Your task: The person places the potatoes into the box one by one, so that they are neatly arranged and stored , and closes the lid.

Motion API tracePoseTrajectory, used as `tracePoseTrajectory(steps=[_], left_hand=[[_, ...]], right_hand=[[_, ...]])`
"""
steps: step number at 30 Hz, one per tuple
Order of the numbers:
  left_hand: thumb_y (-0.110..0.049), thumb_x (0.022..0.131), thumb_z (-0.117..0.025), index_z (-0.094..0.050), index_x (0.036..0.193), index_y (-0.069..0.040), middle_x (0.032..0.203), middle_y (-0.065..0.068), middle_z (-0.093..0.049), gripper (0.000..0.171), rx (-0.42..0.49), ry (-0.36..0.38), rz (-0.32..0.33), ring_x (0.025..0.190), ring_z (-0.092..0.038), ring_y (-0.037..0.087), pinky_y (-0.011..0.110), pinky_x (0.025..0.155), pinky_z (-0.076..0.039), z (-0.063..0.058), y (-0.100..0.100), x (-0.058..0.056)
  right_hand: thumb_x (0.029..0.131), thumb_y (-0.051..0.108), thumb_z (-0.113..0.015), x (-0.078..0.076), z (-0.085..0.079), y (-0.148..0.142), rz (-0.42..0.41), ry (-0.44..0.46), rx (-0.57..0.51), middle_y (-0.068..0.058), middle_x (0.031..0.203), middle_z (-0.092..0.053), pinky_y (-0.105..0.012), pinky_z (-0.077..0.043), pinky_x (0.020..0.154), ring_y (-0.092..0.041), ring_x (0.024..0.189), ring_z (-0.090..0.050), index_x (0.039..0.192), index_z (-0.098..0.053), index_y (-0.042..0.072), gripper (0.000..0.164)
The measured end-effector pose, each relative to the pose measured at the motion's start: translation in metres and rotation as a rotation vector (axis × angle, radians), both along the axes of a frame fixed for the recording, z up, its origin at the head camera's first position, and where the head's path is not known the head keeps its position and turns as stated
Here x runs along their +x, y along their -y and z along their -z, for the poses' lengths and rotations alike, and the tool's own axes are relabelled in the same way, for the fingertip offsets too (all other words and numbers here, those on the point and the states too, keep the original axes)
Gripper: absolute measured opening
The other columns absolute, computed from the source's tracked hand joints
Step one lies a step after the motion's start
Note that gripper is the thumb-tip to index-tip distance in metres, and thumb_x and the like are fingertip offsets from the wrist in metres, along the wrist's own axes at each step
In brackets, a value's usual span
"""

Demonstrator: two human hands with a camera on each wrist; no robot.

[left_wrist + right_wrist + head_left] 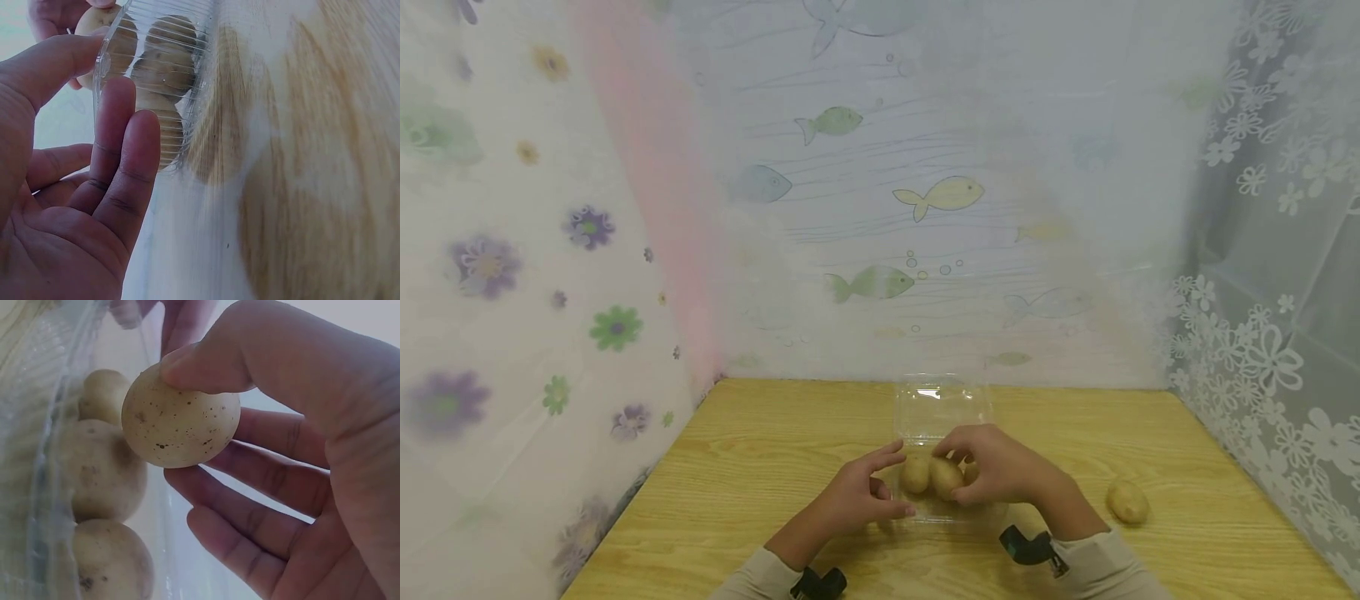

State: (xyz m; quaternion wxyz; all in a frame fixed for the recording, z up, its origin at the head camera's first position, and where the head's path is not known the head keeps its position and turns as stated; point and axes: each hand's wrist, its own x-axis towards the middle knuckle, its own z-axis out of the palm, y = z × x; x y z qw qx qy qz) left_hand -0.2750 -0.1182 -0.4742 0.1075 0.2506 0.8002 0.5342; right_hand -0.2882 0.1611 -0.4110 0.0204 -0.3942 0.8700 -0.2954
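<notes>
My right hand [1000, 467] pinches a potato [946, 477] between thumb and fingers above a clear plastic clamshell box [951, 515]. In the right wrist view this potato [181, 419] shows dark specks. Beneath it, potatoes [106, 472] lie inside the box in a row; one potato [915, 473] also shows at the left in the head view. My left hand [857, 492] is at the box's left side, thumb and fingers spread. The left wrist view has its thumb by the rim and its fingers [115, 144] against or very near the ribbed wall; firm contact is unclear.
The box's hinged lid [943, 408] stands raised at the back. Another potato [1127, 502] lies on the wooden table [775, 433] to the right of my right arm. Patterned curtains [865, 208] hang behind the table and along both sides.
</notes>
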Motion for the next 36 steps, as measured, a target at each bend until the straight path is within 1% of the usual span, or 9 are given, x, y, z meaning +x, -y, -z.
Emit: tracePoseTrajectory(steps=[4,11,20,25,32,36], left_hand=[[-0.025,0.085,-0.089,-0.050,0.154,-0.008,0.169,-0.002,-0.033,0.081,-0.005,0.003,0.002,0.067,-0.063,0.007,0.021,0.058,-0.051,0.000,0.000,0.000],[-0.025,0.086,-0.088,-0.049,0.154,-0.008,0.170,-0.003,-0.032,0.081,-0.007,0.016,0.003,0.068,-0.064,0.007,0.021,0.057,-0.051,-0.002,0.000,0.001],[-0.025,0.085,-0.088,-0.049,0.154,-0.007,0.170,-0.004,-0.032,0.081,-0.014,0.011,-0.001,0.068,-0.065,0.008,0.022,0.056,-0.051,-0.001,0.000,0.000],[-0.023,0.086,-0.088,-0.049,0.154,-0.007,0.170,-0.004,-0.032,0.080,-0.011,0.016,0.006,0.069,-0.065,0.008,0.022,0.056,-0.051,-0.001,0.001,0.000],[-0.024,0.087,-0.087,-0.049,0.155,-0.009,0.170,-0.005,-0.031,0.079,-0.014,0.018,0.009,0.070,-0.067,0.010,0.022,0.056,-0.051,-0.001,0.002,0.001],[-0.024,0.086,-0.088,-0.049,0.154,-0.009,0.170,-0.005,-0.032,0.079,-0.015,0.011,0.004,0.069,-0.067,0.009,0.022,0.056,-0.051,-0.001,0.001,0.001]], right_hand=[[0.079,0.014,-0.084,0.000,0.003,0.003,-0.025,0.027,-0.016,-0.001,0.121,-0.073,-0.040,-0.061,0.085,-0.020,0.103,-0.072,0.123,-0.073,0.007,0.046],[0.079,0.014,-0.083,-0.001,0.007,0.008,-0.035,0.036,-0.002,0.002,0.119,-0.074,-0.035,-0.061,0.078,-0.016,0.102,-0.071,0.123,-0.074,0.010,0.045],[0.079,0.016,-0.084,0.001,0.007,0.012,-0.044,0.035,0.000,0.003,0.118,-0.075,-0.031,-0.060,0.079,-0.013,0.102,-0.071,0.123,-0.074,0.011,0.045],[0.079,0.013,-0.082,0.003,0.008,0.013,-0.050,0.023,-0.001,0.004,0.118,-0.075,-0.030,-0.059,0.081,-0.012,0.101,-0.071,0.122,-0.075,0.011,0.043],[0.078,0.011,-0.080,0.003,0.011,0.017,-0.075,0.052,-0.004,0.008,0.108,-0.076,-0.028,-0.059,0.080,-0.005,0.093,-0.071,0.115,-0.078,0.014,0.038],[0.077,0.010,-0.079,0.003,0.012,0.019,-0.078,0.062,0.003,0.008,0.106,-0.076,-0.027,-0.059,0.080,-0.003,0.092,-0.070,0.115,-0.079,0.012,0.038]])
